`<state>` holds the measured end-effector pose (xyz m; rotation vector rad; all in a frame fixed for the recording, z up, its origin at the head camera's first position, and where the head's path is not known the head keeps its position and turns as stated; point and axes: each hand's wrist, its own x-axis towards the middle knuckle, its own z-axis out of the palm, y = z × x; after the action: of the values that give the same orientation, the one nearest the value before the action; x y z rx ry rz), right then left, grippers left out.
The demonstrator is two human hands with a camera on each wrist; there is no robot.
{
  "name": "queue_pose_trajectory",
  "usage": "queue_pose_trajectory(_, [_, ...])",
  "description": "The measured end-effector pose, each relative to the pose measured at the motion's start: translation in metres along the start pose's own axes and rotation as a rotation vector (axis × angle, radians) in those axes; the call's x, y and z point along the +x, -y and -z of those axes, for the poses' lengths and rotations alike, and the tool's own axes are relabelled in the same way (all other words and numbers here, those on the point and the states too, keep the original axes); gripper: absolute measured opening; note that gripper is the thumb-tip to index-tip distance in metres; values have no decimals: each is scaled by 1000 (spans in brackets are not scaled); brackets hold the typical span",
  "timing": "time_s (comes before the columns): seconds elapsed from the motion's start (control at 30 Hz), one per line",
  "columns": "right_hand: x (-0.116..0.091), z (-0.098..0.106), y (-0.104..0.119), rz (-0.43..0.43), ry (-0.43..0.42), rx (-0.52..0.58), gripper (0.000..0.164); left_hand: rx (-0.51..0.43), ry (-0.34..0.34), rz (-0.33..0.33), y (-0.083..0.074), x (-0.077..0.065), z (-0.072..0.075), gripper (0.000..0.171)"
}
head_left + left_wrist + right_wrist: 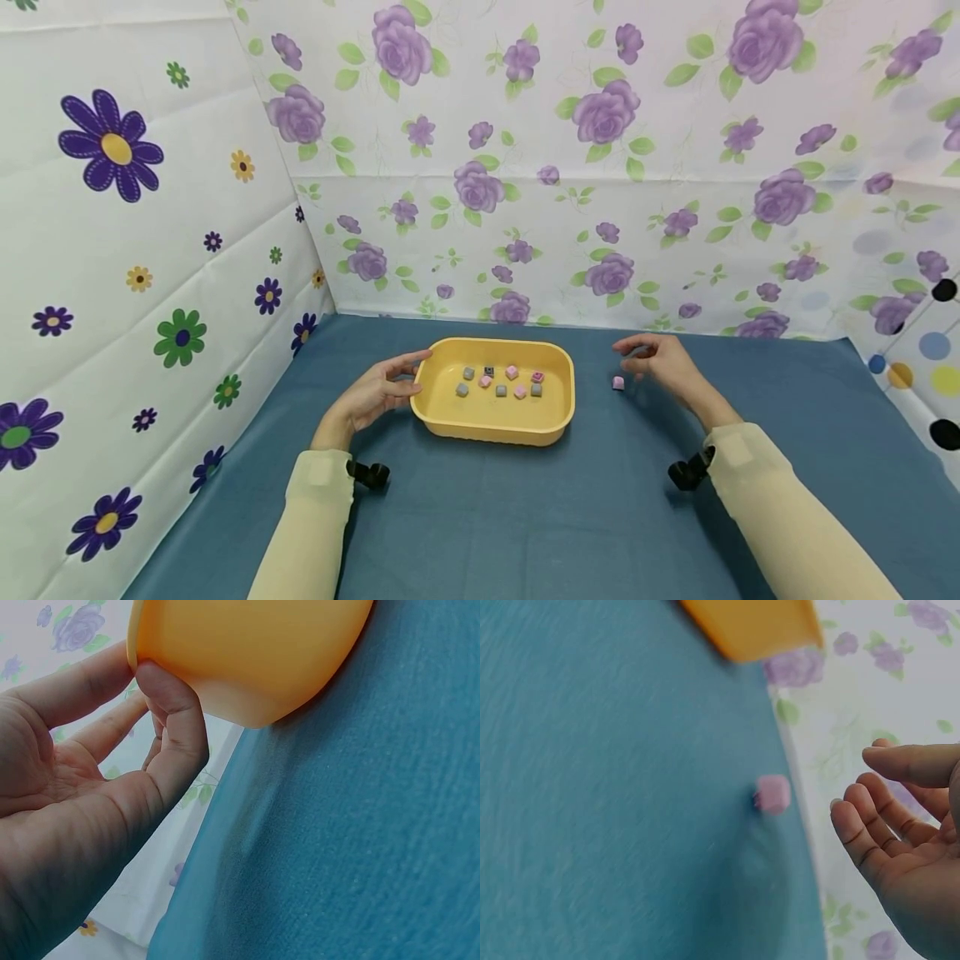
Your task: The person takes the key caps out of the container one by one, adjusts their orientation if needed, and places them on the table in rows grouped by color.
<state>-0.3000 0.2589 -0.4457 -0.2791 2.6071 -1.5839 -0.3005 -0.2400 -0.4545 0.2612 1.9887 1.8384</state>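
A yellow plastic tub sits on the blue cloth with several small grey and pink cubes in it, among them a grey cube and a pink cube. My left hand pinches the tub's left rim between thumb and fingers, as the left wrist view shows close up. To the right of the tub, one pink cube lies alone on the cloth. Just beyond and above it hovers my right hand, fingers loosely bent, apart from the cube. In the right wrist view nothing is between those fingers.
Blue cloth covers the table. A white sheet with purple roses hangs behind it, and another flowered sheet stands on the left. Each wrist carries a small black camera.
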Motion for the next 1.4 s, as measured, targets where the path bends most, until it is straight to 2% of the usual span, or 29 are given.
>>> queue_pose_trajectory(0.17, [2,-3,15,12,8,38,38,0,-4,6,1,0,1,67])
queue_pose_trajectory(0.37, [4,-10,33,45,8,62,30,-2,-4,7,1,0,1,67])
queue_pose_trajectory(0.6, [10,-24,48,76,44,182,34,-12,-4,7,2,0,1,66])
queue_pose_trajectory(1.2, [23,-60,63,96,102,259,34,-18,7,10,0,1,2,66])
queue_pose_trajectory(1.4, [27,-74,68,126,108,282,29,-34,8,6,1,-1,1,66])
